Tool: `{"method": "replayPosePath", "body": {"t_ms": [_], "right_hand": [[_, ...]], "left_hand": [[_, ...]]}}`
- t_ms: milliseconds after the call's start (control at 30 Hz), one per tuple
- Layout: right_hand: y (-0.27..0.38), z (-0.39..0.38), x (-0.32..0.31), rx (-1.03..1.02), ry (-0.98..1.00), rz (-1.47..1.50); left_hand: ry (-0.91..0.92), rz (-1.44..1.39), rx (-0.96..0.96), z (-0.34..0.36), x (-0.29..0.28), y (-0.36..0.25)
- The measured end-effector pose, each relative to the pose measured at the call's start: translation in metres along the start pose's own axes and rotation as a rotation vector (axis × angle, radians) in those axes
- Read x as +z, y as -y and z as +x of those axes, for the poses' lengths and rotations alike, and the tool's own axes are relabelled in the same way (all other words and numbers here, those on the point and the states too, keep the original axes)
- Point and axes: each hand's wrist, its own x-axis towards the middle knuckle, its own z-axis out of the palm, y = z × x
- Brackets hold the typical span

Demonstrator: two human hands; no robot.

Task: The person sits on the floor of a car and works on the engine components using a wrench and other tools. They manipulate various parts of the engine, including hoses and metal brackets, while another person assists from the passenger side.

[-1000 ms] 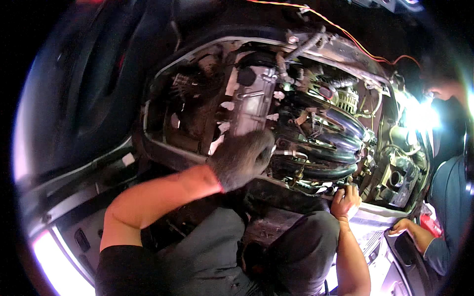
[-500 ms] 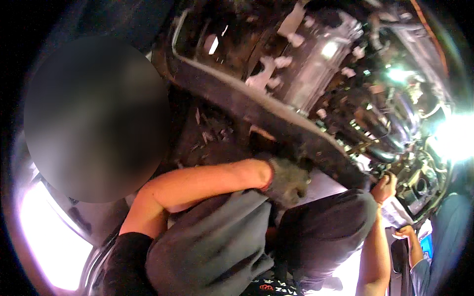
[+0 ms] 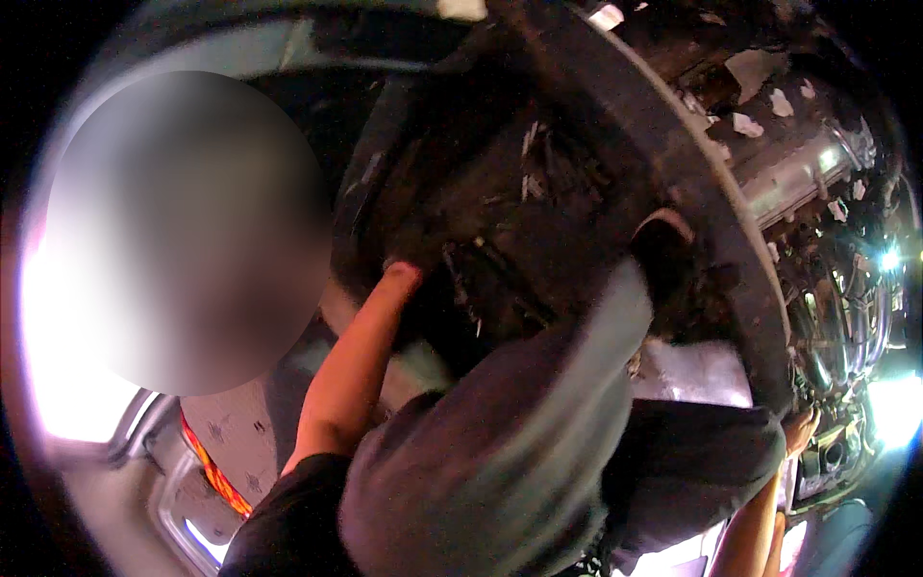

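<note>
The left hand sits in deep shadow over the dark floor, past the end of a bare forearm; whether its fingers are spread or closed on something I cannot tell. Long pieces lie nearest it, with loose bits farther off. The right hand is at the near edge of the engine, its fingers seemingly bent, though what they hold, if anything, is too small to make out. The engine lies at the far right, beyond a curved rim, with a silver cover and white scraps around it.

The main risk, I judge, is the poor light by the left hand — a finger could catch on a hard edge there, or a loose bit get nudged out of reach. The shoe could kick the bits too, and leaning both ways at once could cost balance. The lamp glares on the engine side only.

As for writing, a scrap of print on the clothing is too blurred to read; no brand or label is legible.
</note>
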Motion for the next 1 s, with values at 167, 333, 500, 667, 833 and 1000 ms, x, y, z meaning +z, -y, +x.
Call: {"method": "replayPosePath", "body": {"t_ms": [167,333,500,667,833,1000], "right_hand": [[-0.060,0.021,-0.081,-0.040,0.153,0.462],[-0.043,-0.043,-0.270,-0.056,0.214,0.599],[0.004,-0.180,-0.395,0.258,0.421,0.795],[-0.020,-0.277,-0.357,0.455,0.479,0.754],[-0.042,-0.319,-0.284,0.458,0.802,0.702],[0.008,-0.275,-0.296,0.566,0.730,0.895]], "left_hand": [[0.485,0.167,-0.096,-0.030,0.050,0.072],[0.711,0.144,-0.354,-0.014,0.080,0.060],[0.698,0.175,-0.358,0.004,0.100,0.048],[0.657,0.209,-0.336,0.016,0.098,0.053],[0.634,0.235,-0.333,0.005,0.097,0.055],[0.593,0.212,-0.315,-0.005,0.070,0.051]]}}
